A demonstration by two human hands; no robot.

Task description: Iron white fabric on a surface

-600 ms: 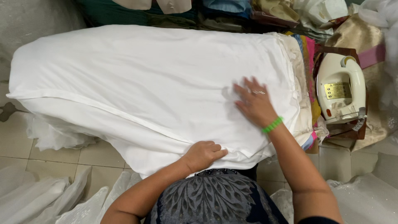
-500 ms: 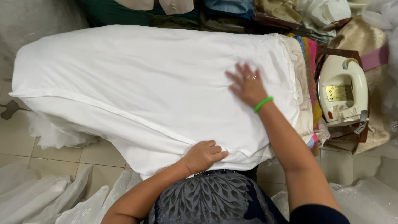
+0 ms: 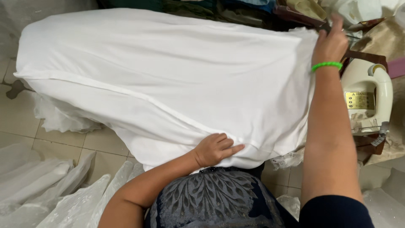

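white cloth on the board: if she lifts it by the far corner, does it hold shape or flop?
Likely flops: the white cloth drapes over the board's edges and folds along a seam. Probably light, since the right hand grips its far corner with fingertips only. It may slide, which could be why the left hand presses its near edge.

The right hand [image 3: 334, 42], with its green wristband [image 3: 327, 66], is no longer flat on the middle of the white cloth [image 3: 168, 80]; it now sits at the upper right of the frame, fingers closed around the cloth's far right edge. The striped edge there is now covered by the cloth. The cream iron [image 3: 368, 99] now lies partly behind the forearm.
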